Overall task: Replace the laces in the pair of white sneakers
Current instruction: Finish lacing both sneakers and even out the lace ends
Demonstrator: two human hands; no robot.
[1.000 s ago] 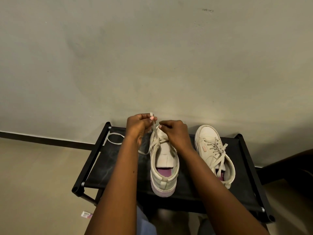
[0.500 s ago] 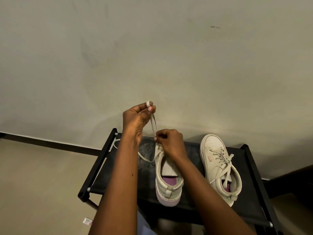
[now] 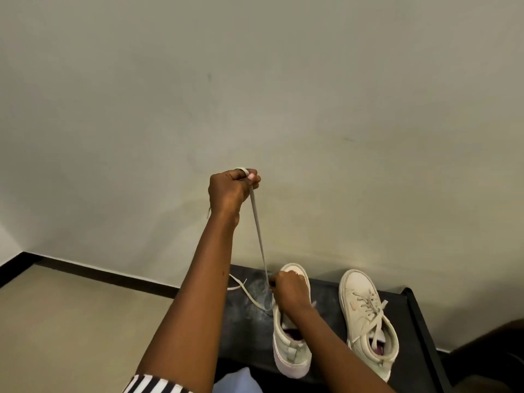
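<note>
My left grip (image 3: 231, 191) has lifted higher since a second ago, pulling the lace (image 3: 259, 236) taut.
It pinches the lace end; my right grip (image 3: 289, 289) pinches the lace at the unlaced sneaker's (image 3: 289, 353) toe. That sneaker stands on the black bench (image 3: 243, 330), the laced sneaker (image 3: 363, 316) just beside it.

I see off-white sneakers (image 3: 292, 350), pink inside; a black bench (image 3: 243, 336); a pale grey lace (image 3: 258, 231); my sleeve (image 3: 153, 385) striped black-and-white.
</note>
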